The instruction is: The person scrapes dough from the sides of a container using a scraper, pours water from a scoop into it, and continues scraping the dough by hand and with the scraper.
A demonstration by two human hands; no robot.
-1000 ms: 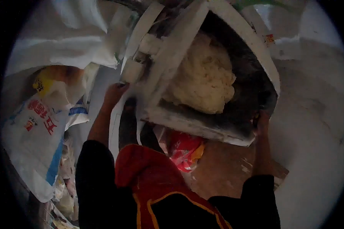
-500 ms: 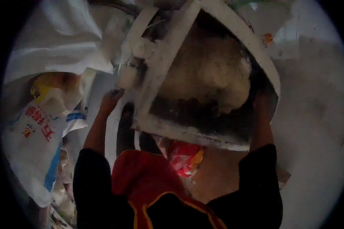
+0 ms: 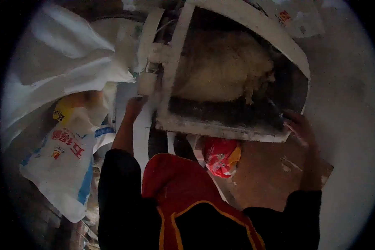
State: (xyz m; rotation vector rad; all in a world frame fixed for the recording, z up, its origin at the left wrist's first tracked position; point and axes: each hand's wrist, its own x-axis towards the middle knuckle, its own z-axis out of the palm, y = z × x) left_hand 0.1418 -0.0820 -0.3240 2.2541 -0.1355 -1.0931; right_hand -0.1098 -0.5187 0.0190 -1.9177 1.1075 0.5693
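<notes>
A big lump that looks like dough (image 3: 221,68) lies in the dark tub of a white-rimmed machine (image 3: 225,132). My left hand (image 3: 134,107) is at the machine's left side, fingers curled against the lower edge of a small pale box (image 3: 146,84); what they grip is hidden. My right hand (image 3: 299,127) is at the tub's near right corner, fingers closed. A thin light streak by its fingertips points into the tub, too dim to name. The lump's right end hangs in ragged bits.
White sacks, one with red print (image 3: 66,143), stand to my left under a white sheet (image 3: 79,54). Below the machine are a red package (image 3: 221,156) and a brown board (image 3: 262,175). I wear a red apron (image 3: 179,179).
The view has shifted, and the machine sits higher in it. My right hand has come out of the tub to its near right corner. The lump has changed shape. My left hand stays by the box.
</notes>
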